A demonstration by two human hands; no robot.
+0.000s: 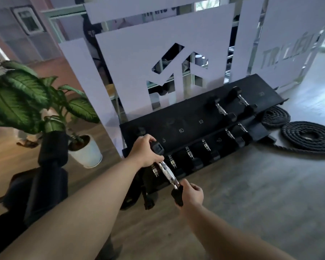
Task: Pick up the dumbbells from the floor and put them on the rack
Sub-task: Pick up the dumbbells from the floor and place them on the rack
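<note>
A dumbbell [168, 172] with black hexagonal heads and a chrome knurled handle hangs in front of the left end of the black two-tier rack [191, 113]. My left hand [145, 152] grips its far head, close to the upper shelf. My right hand [190, 194] holds its near head, lower and closer to me. Two dumbbells [221, 109] rest on the upper tier toward the right. Several more dumbbells [206, 145] sit in a row on the lower tier. White weight numbers mark the shelves.
A potted plant [36, 102] in a white pot stands to the left of the rack. A black office chair [38, 184] sits at lower left. Coiled black battle ropes [308, 136] lie on the floor at right. A frosted glass partition [139, 72] rises behind the rack.
</note>
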